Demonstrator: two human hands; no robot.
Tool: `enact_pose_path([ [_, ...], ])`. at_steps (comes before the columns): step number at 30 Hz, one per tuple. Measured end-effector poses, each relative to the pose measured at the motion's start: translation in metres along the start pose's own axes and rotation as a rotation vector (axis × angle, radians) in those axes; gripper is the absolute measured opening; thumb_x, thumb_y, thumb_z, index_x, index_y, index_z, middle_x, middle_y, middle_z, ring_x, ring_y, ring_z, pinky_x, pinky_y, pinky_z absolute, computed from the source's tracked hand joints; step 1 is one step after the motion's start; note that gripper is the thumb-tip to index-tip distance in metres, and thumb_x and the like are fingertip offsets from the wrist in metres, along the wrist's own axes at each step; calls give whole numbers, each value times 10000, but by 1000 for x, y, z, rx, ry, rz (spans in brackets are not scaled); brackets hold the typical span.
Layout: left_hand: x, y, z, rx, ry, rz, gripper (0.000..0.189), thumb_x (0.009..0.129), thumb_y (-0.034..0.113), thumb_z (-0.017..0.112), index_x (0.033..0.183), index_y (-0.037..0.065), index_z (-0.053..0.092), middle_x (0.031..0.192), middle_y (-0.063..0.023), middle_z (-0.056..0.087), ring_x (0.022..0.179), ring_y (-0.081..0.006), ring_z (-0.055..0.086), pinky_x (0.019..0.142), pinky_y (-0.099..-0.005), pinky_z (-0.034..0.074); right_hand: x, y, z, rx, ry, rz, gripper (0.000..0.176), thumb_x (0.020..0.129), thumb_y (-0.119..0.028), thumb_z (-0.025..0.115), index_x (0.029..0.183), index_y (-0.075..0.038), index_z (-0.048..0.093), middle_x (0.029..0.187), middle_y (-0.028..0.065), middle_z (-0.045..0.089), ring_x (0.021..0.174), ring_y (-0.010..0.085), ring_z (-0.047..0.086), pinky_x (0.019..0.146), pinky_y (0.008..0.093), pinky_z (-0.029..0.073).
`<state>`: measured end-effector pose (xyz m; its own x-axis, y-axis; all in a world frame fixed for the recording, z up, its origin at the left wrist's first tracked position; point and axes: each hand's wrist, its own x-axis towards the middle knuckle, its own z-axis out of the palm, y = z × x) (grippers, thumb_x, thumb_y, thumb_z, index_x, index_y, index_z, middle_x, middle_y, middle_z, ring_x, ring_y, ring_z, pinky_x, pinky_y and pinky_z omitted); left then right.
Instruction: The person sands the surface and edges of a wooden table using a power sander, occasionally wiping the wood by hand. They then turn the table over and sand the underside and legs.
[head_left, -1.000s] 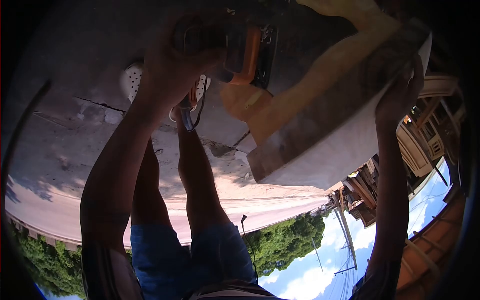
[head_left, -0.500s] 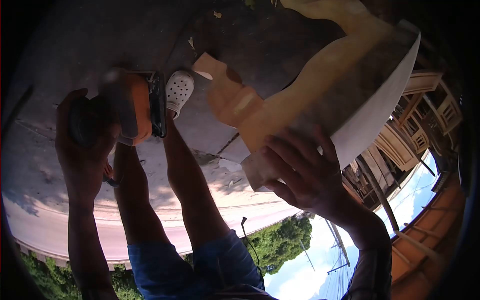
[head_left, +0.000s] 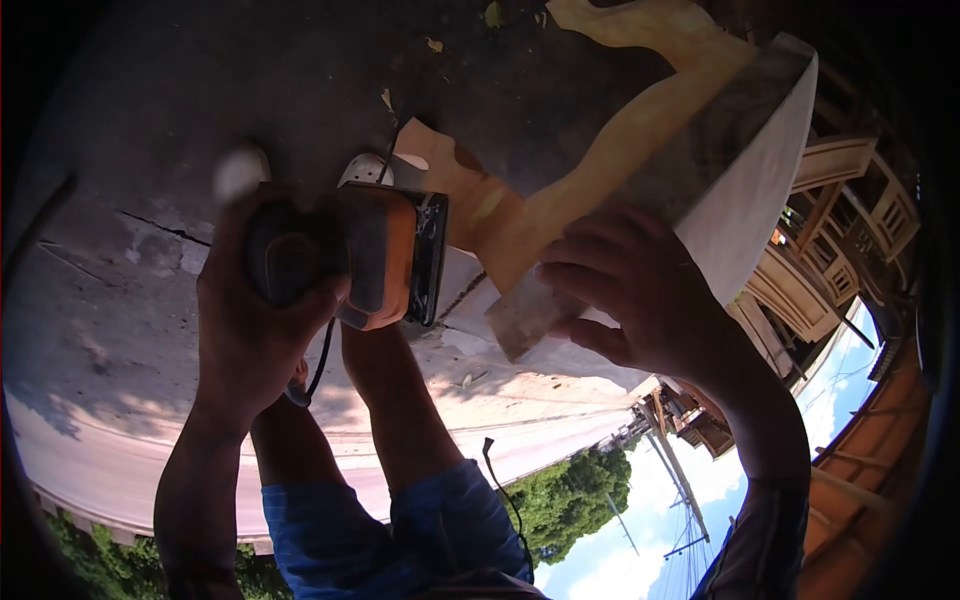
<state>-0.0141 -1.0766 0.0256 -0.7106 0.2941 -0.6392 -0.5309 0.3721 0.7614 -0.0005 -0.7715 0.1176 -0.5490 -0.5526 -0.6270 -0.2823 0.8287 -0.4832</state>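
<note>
My left hand [head_left: 245,335] is wrapped round the dark grip of an orange and black power sander [head_left: 390,260], its flat pad turned toward the right. A cord hangs below the grip. My right hand [head_left: 645,290] has its fingers bent over the near end of a long curved wooden piece [head_left: 620,150], thumb at the lower edge. Yellowish and darker patches cover the wood's upper face, and a pale side edge [head_left: 755,190] runs along its right. Between the sander pad and the wood there is a gap. Part of the near end is hidden behind my right fingers.
White perforated clogs [head_left: 365,170] stand on the cracked concrete ground [head_left: 110,290] beyond the sander. Several carved wooden panels [head_left: 815,270] are stacked at the right. A black cable [head_left: 495,470] hangs beside my blue shorts [head_left: 440,515].
My left hand has brought the sander to the right, closer to the wood. My right hand stays at the wood's near end, with its fingers more bent.
</note>
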Motion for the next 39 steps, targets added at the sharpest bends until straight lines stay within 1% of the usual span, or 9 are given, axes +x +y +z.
enact_pose_path([
  [4,0,-10,-2,-8,43,-44,629,722,11,784,1293,40,521,1084,-109,644,1034,-218,657,922,-347,538,17,24,-6,194,-83,46,136,842,-168,755,855,-43,703,900,90,678,918,249,678,825,405,545],
  [7,3,-15,-3,26,84,-55,693,712,7,758,1355,60,505,1190,-136,566,1105,-234,619,837,-302,590,41,37,-16,158,-346,68,60,838,-113,733,864,-66,705,964,63,687,1009,251,648,902,411,507],
  [11,7,-20,3,146,96,-20,716,710,59,780,1371,70,503,1235,-142,561,1138,-263,611,931,-350,561,43,48,-21,87,-385,27,120,806,-177,764,823,-74,704,944,36,682,1014,232,650,910,403,512],
  [14,8,-20,6,98,81,-77,729,717,105,794,1381,60,496,1246,-141,562,1151,-272,603,977,-374,537,44,54,-19,44,-317,-146,139,808,-157,767,790,-37,699,841,120,689,858,277,705,774,426,564],
  [17,3,-25,5,86,94,-56,661,733,97,786,1332,47,511,1176,-142,612,1106,-272,633,970,-385,522,51,40,-18,-89,-492,-109,147,792,-196,757,768,-74,678,878,17,644,920,226,664,845,398,533],
  [23,-2,-35,-3,126,94,-10,642,743,95,793,1317,41,512,1136,-143,641,1085,-272,652,968,-387,516,52,29,-5,-116,-288,-288,135,768,-193,713,729,-88,636,824,18,595,856,193,664,732,369,558],
  [29,-2,-38,-4,154,120,-22,653,751,102,793,1332,46,502,1169,-156,634,1097,-292,655,978,-393,526,51,40,-3,-99,-229,-428,126,760,-181,698,769,-95,606,827,25,577,810,189,656,686,356,569],
  [32,-2,-38,-3,155,127,-29,662,752,124,793,1339,48,497,1183,-162,633,1101,-301,654,977,-399,530,50,42,0,-123,-230,-412,129,764,-161,719,819,-98,620,850,27,592,816,198,666,677,364,571],
  [39,-3,-40,-9,118,113,-105,760,725,183,821,1396,58,488,1288,-170,557,1215,-316,583,1020,-415,519,51,48,4,193,-50,-188,108,879,-75,702,927,-62,605,908,83,622,858,284,679,698,416,547],
])
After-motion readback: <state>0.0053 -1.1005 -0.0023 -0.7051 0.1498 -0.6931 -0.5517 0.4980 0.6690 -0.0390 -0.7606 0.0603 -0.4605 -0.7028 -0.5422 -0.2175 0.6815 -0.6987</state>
